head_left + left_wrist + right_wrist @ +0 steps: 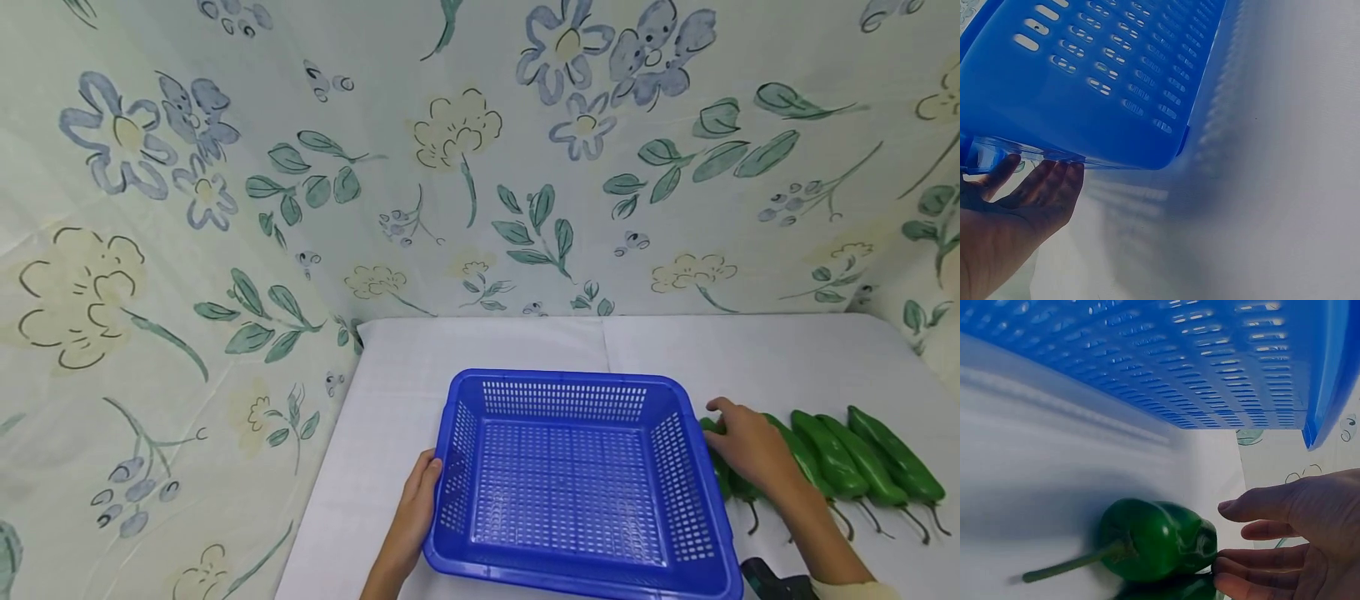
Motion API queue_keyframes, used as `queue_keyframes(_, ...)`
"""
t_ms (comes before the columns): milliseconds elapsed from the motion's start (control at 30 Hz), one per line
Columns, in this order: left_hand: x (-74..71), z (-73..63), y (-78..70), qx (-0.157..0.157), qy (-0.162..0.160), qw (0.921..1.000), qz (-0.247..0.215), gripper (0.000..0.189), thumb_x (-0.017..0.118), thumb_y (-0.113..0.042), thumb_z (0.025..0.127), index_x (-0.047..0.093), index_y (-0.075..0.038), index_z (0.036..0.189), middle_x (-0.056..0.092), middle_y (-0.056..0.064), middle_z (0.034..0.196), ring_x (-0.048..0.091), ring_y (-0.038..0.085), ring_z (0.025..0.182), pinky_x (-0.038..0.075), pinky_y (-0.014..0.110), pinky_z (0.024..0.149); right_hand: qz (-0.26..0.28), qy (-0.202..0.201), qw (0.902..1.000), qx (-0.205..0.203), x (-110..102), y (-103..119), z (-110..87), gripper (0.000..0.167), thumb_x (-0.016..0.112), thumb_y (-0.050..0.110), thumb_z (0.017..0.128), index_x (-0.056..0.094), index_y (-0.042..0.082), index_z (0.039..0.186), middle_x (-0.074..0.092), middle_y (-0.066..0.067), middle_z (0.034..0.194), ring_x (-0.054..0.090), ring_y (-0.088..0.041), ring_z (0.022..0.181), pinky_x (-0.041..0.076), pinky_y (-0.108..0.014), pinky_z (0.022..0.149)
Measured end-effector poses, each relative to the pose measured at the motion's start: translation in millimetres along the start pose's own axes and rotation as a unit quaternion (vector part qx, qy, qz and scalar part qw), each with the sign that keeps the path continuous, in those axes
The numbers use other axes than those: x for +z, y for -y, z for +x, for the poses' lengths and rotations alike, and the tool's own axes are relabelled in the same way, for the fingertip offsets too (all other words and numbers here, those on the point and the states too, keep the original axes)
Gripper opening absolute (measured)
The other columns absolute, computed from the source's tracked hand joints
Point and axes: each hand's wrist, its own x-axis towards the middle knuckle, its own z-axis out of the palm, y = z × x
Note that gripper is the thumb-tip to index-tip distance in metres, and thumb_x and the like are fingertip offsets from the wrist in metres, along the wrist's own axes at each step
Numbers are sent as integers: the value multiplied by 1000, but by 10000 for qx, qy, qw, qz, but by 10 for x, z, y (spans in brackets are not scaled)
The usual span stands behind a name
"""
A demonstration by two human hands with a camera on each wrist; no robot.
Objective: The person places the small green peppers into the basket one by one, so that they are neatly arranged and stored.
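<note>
Your left hand [408, 512] is open, with its fingers mostly straight. The fingertips press on the outside of the big blue plastic basket with rounded corners and lots of little holes [570, 376], on its left side, and the thumb is up near the rim. Your right hand [753, 446] is open too, with the thumb spread away from the fingers. It is just past the basket's right side, over the near end of a row of long, shiny green peppers with thin stems [832, 458]. In the right wrist view, your lower fingertips are right at the end of one fat green pepper, and its stem points away from your hand. Your arm and hand hide some of the row, so I can't tell for sure how many peppers there are.

The peppers lie side by side, to the right of the basket, with their stems toward you. The basket faces up, and you can see its floor full of holes. By your right wrist there is a black thing [776, 583] and a pale cream sleeve [855, 592]. Under it all is a table with a white cover [667, 346]. Behind the table hangs a pale cloth with blue and yellow flowers and green leaves [465, 242].
</note>
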Motion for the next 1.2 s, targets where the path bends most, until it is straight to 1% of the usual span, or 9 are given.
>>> queue_keyframes(167,-1,-2,4,16,-1,10000,-20,45,32,-40,109,47,-8,137,55,11,127,49,26,120,35,46,101,-167,102,9997,145,-6,76,16,49,70,14,89,50,-17,121,62,-33,90,62,-42,73,50,-55,61)
queue_keyframes(333,1,-13,1,29,16,10000,-53,44,32,-39,109,46,-8,138,55,11,128,48,26,122,34,47,103,-324,241,9990,194,1,114,15,49,69,14,90,51,-17,123,63,-33,92,62,-44,75,49,-56,61)
queue_keyframes(467,5,-15,2,30,8,10000,-37,44,32,-38,109,47,-8,138,54,11,129,48,26,122,34,48,103,-439,423,9981,121,28,114,20,43,62,10,92,51,-15,125,64,-32,95,63,-44,77,49,-58,62)
queue_keyframes(600,14,-16,-5,-2,-3,10000,-12,45,33,-39,109,47,-8,138,54,11,129,48,26,121,34,48,102,-430,616,9972,16,67,75,0,36,56,6,92,53,-13,123,66,-25,89,62,-36,72,48,-57,63)
queue_keyframes(733,21,-19,-10,-1,-10,10000,6,45,33,-39,109,46,-8,138,54,11,130,47,27,122,33,51,103,-242,670,9975,-1,93,13,-24,32,60,6,89,56,-12,115,65,-16,79,59,-28,66,47,-51,60)
queue_keyframes(833,16,-17,-15,5,-4,10000,16,45,33,-39,109,46,-8,139,54,11,130,47,26,123,33,51,103,-68,655,9978,62,100,-38,-20,37,65,10,87,56,-14,113,65,-21,81,62,-32,68,49,-51,59)
queue_keyframes(967,9,-14,-18,8,2,10000,8,45,33,-39,109,46,-8,139,54,11,129,48,25,121,34,48,102,80,676,9975,173,92,-84,-13,47,69,17,88,54,-17,117,65,-32,91,64,-39,74,51,-54,62)
queue_keyframes(1200,1,-17,-10,67,32,10000,-12,43,33,-38,109,46,-8,138,55,10,127,49,24,118,36,45,99,198,585,9980,134,51,-90,-35,52,69,20,91,51,-17,122,64,-35,94,64,-43,78,51,-53,62)
